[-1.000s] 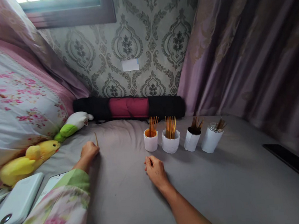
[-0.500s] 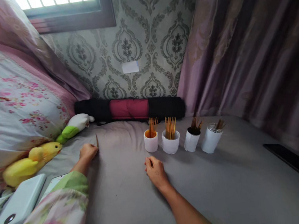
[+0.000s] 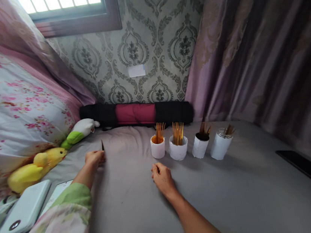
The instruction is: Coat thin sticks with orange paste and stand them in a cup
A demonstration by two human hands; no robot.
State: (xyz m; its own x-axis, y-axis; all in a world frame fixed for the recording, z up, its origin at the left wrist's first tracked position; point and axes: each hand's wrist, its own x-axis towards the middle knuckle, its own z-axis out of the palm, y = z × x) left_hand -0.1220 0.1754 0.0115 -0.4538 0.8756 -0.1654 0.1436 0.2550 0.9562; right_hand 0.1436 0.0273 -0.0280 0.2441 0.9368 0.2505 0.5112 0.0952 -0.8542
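My left hand is closed on a thin brown stick, whose narrow end points up above the fingers. The rest of it is hidden by the hand. My right hand rests low over the grey sheet with its fingers curled together; whatever they may hold is hidden. Just beyond it stands a white-wrapped cup with an orange inside and thin sticks. To its right are a wider white cup, a white cup with a dark inside and a white-wrapped glass jar, each holding sticks.
A black and maroon roll lies along the wall. At left are a yellow plush duck, a green-white plush toy, a white power bank and a phone. A black phone lies at right.
My left hand has shifted slightly, and the stick in it stands a little differently. My right hand and the cups stay put. The whole view has moved slightly.
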